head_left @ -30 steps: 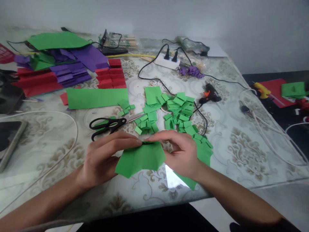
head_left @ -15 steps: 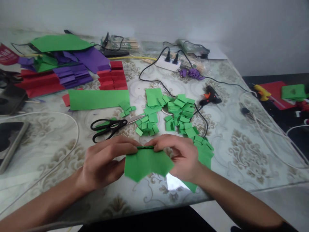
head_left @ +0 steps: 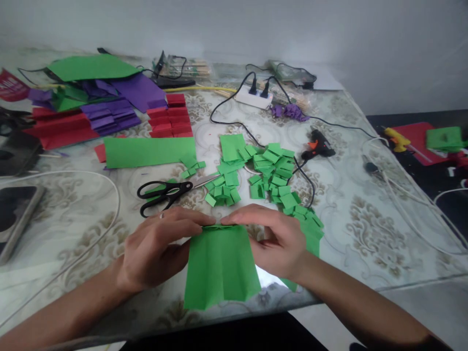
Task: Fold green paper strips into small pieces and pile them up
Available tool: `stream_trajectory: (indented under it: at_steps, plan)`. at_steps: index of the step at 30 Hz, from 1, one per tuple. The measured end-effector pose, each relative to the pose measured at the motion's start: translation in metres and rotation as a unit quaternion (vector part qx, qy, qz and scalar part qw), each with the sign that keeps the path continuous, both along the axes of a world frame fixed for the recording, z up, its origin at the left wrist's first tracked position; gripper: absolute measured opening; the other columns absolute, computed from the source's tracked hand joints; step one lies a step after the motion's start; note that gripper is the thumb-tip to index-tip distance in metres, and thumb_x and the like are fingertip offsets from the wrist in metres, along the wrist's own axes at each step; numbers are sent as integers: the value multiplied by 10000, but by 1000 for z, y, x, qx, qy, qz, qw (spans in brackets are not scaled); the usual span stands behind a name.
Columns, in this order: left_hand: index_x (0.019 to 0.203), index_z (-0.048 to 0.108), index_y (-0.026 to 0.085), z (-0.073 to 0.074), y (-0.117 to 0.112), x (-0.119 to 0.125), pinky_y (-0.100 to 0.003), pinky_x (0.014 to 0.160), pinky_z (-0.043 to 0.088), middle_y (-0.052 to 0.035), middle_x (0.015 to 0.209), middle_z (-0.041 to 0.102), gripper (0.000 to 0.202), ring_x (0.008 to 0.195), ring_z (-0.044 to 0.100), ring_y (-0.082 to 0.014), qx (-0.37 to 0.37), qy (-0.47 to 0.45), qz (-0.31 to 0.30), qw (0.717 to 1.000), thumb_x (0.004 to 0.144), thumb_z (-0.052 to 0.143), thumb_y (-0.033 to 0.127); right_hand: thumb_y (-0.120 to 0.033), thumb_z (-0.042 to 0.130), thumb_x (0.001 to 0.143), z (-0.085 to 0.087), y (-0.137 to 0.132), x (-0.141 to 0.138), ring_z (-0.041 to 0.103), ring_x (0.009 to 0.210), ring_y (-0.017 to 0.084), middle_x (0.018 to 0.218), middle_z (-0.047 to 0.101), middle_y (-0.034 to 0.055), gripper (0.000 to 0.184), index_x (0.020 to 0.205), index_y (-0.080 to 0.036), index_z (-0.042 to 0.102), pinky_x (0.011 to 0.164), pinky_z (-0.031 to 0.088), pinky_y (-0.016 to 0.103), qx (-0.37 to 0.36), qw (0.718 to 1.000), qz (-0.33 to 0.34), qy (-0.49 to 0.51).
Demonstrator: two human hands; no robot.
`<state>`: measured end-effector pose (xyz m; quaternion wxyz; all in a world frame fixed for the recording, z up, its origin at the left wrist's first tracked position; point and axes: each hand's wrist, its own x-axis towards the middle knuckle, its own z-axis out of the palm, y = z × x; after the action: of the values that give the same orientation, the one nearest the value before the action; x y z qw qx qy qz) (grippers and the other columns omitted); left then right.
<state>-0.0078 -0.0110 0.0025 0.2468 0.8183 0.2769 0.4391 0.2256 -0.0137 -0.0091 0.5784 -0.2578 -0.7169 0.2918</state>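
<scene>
A creased sheet of green paper hangs between my hands, its top edge folded over. My left hand pinches the upper left corner, and my right hand grips the upper right corner; the thumbs are mostly behind the paper. Just beyond my left hand lie black-handled scissors, blades pointing right. Small folded green paper pieces are heaped past my right hand. A flat green paper strip lies farther left.
A black glue gun rests at the right, its cord near the pieces. Behind stands a white power strip with two plugs. Red pleated paper and purple paper fill the back left. A phone lies at the left edge.
The green sheet has tilted so more of its face shows, its lower edge now reaching closer to me. Both hands keep hold at the folded top edge, the fingertips slightly shifted.
</scene>
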Motion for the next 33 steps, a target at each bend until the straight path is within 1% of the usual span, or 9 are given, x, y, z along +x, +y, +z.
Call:
stream_trajectory:
  at_steps: [4,7,11,14,16,19,24,28,33]
  plan:
    - [1162,654,259,-7,0,4,-311,848,626,-30,1037,788,354,937,773,-198,-35,-20,69,997,885,769,72,110,684,821,3,3,0,801,929,226,985,824,137,365,1082,-134,758,806,684,360,25,999,8,-19]
    - [1082,650,242,-8,1,6,-318,842,580,-20,987,718,248,921,711,-184,-86,-19,120,989,923,695,58,128,626,821,6,5,1,782,945,230,976,814,124,358,1012,-144,758,826,669,397,35,999,-12,-36]
    - [1078,623,232,-2,2,8,-269,724,563,-19,924,678,79,814,663,-158,-266,-58,74,959,1041,568,190,97,646,821,5,3,2,735,934,220,982,764,89,318,932,-177,764,819,640,410,46,995,-73,-55]
    - [1131,610,239,-1,1,11,-237,710,574,-21,949,668,140,843,675,-158,-340,-101,27,935,1004,666,259,79,638,850,3,1,1,702,867,172,978,694,48,338,939,-218,772,716,611,321,22,992,-98,-77]
    - [1121,612,237,-3,0,12,-229,731,592,-24,964,661,200,863,683,-156,-339,-117,15,933,960,731,234,66,619,880,3,1,1,699,842,156,974,670,37,348,964,-235,772,681,594,290,5,992,-94,-87]
    - [1066,632,224,-6,0,13,-222,736,611,-19,941,657,166,825,681,-138,-284,-100,39,953,946,731,165,14,585,938,3,1,0,704,890,171,1010,675,56,314,1007,-233,767,744,601,312,-45,992,-79,-85]
    - [1072,657,217,-10,1,11,-258,753,642,-23,948,695,167,827,709,-154,-214,-49,102,970,936,743,174,-180,589,1036,3,3,-2,713,941,176,1093,719,66,196,1177,-243,711,772,608,296,-241,970,-26,-1]
    - [1074,669,228,-13,1,9,-259,733,630,-9,928,716,170,807,708,-153,-186,-12,120,975,928,736,172,-261,726,979,0,6,-4,708,811,139,932,725,23,228,1200,-237,679,702,596,239,-339,937,47,65]
    - [1111,663,248,-19,2,8,-291,747,643,-23,953,723,207,815,716,-165,-162,1,122,979,928,749,204,-301,800,929,-2,9,-5,713,779,124,843,729,0,208,1091,-219,699,707,597,228,-378,921,50,77]
